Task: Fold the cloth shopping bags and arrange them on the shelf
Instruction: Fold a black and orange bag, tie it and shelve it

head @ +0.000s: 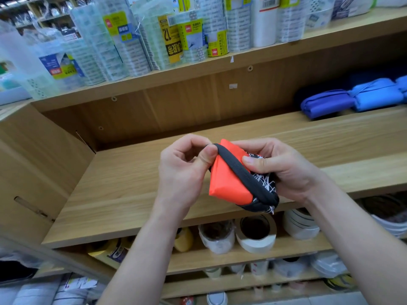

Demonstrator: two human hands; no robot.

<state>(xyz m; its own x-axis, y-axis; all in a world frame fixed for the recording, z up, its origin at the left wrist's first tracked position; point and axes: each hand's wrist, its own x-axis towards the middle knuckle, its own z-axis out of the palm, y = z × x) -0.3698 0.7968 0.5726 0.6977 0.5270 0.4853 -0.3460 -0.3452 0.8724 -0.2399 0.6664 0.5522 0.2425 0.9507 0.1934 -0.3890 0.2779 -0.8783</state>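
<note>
Both hands, left hand and right hand, clamp the folded bag directly above the shelf, long axis diagonal.

The right grip wraps the far side of the folded orange and black cloth bag, so its fingertips tuck out of sight and the white line print shows only in part. The end of the bag's black band is lost under the thumb of the left grip, which pinches it. The folded blue cloth bags on the wooden shelf are cut by the right edge. Small print on the clear wrapped tape rolls above is unreadable. The shelf board half hides the white tape rolls below; white packages at bottom left are blurred
</note>
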